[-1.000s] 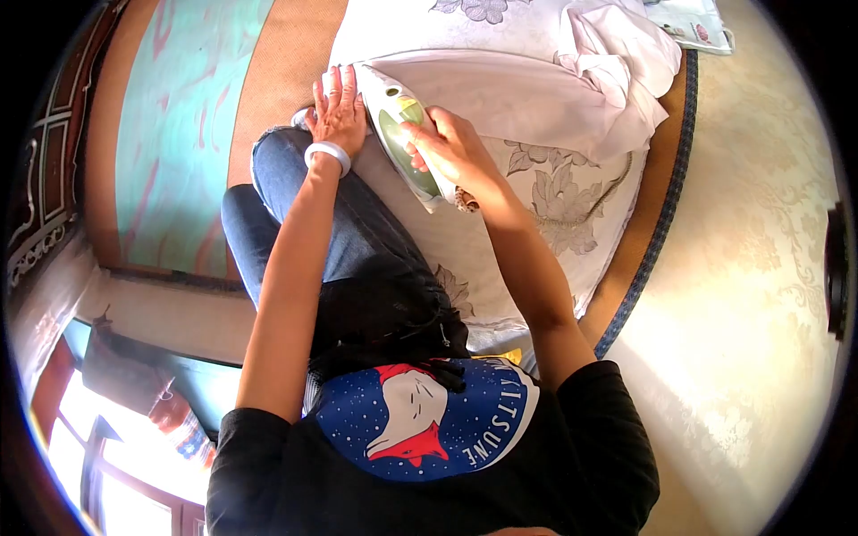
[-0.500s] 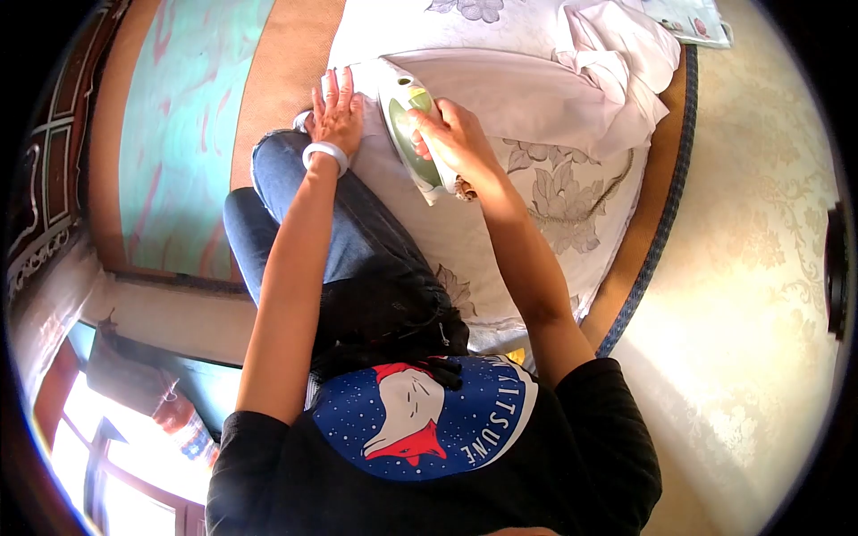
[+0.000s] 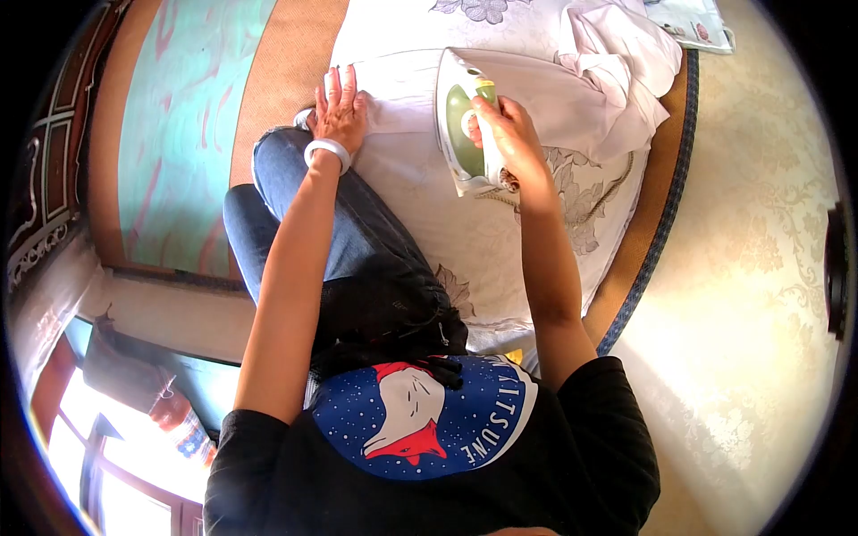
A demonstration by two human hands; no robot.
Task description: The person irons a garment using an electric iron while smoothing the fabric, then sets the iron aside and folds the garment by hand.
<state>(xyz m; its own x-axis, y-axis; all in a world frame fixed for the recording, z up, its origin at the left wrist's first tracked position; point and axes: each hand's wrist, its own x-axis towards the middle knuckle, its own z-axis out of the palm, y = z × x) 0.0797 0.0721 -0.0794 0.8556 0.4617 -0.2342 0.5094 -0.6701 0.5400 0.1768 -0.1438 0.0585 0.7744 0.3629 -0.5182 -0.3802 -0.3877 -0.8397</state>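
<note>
A green and white clothes iron (image 3: 461, 129) lies on a pale pinkish-white garment (image 3: 536, 94), its tip toward the far side. My right hand (image 3: 511, 134) is wrapped round the iron's handle. To the left, my left hand (image 3: 339, 109) presses flat on the garment's left end, fingers stretched out, a white bangle (image 3: 328, 154) on its wrist. The garment's right part is bunched into folds. Beneath it spreads a white cloth (image 3: 407, 232) printed with grey flowers. The iron's cord (image 3: 601, 204) trails across the cloth, right of my forearm.
My bent legs in blue jeans (image 3: 344, 223) border the cloth at left. A brown mat (image 3: 295, 62) with a dark braided edge (image 3: 666, 214) lies below the cloth. A turquoise panel (image 3: 188, 134) is at far left. A printed plastic bag (image 3: 697, 25) sits at top right.
The iron, in my right hand, has slid right along the garment, away from my left hand, and turned more upright in view. My left hand has stayed nearly in place.
</note>
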